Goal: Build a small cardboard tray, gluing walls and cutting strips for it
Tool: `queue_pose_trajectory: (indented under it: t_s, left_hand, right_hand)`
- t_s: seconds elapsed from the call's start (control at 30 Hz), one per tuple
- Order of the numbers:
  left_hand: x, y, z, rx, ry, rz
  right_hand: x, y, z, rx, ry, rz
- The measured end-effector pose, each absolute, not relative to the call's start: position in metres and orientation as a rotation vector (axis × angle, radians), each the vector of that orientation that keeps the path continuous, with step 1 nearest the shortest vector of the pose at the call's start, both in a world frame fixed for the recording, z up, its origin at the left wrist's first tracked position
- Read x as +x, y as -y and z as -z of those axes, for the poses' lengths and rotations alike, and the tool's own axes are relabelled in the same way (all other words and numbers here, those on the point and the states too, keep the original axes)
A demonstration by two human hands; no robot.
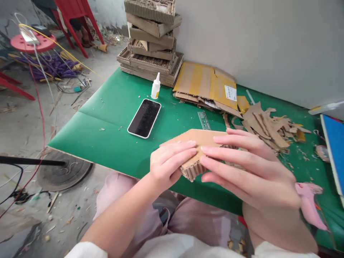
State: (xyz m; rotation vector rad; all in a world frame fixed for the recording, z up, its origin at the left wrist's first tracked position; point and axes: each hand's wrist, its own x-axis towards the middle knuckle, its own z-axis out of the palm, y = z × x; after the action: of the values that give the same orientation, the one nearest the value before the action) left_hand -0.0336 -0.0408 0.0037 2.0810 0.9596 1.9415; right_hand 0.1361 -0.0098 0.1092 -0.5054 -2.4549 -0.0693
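Observation:
Between my two hands is a thick brown cardboard piece with angled corners and a corrugated edge facing me. My left hand grips its left side, fingers laid over the top and the thumb out of sight beneath. Over the right side, my right hand has its fingers stretched out and slightly apart, the fingertips touching the top face and the near edge. A clear plastic ruler lies just beyond the piece. To the left of it are a phone with a dark screen and a small white glue bottle, standing upright.
Stacked cardboard pieces rise at the back of the green table. Taped flat cardboard and torn scraps lie right of them. A pink glue gun and blue board are far right. A red stool holds a power strip.

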Motion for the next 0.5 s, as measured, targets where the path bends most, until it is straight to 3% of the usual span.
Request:
queue_pose_trajectory:
  t_s: [0.5]
  left_hand:
    - [-0.0370,0.0450,-0.0082,2.161,-0.999,-1.932]
  right_hand:
    - [0.1314,0.0123,-0.1079,-0.516,2.406,0.102]
